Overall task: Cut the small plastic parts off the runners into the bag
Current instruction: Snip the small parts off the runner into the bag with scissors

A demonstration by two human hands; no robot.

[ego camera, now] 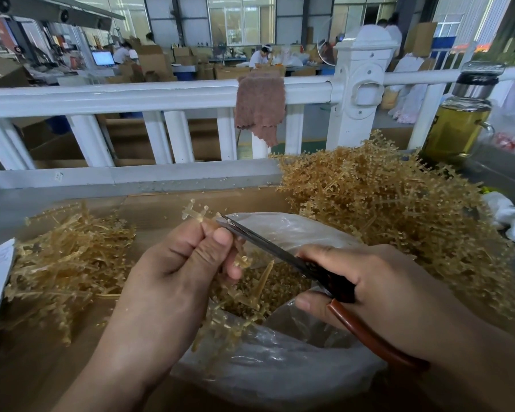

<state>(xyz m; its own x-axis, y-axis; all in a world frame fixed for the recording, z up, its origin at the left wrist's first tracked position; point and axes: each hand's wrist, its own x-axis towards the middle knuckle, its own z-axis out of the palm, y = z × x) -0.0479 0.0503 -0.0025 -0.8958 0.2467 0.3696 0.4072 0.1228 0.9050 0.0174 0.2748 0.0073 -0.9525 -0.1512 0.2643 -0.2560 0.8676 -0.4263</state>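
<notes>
My left hand (179, 272) pinches a translucent amber runner (201, 217) between thumb and fingers, holding it above the clear plastic bag (280, 370). Small parts stick out from the runner's top end. My right hand (378, 281) grips scissors (283, 257) with brown handles; the blade tips sit at the runner just above my left thumb. The bag stands open below both hands, with several small amber parts (268, 289) and pieces of runner inside it.
A large heap of uncut runners (384, 209) lies to the right, a smaller heap of runners (69, 263) to the left, on cardboard (158, 212). A white railing (161, 96) with a brown cloth (260, 105) runs behind. A bottle of yellow liquid (458, 123) stands at the far right.
</notes>
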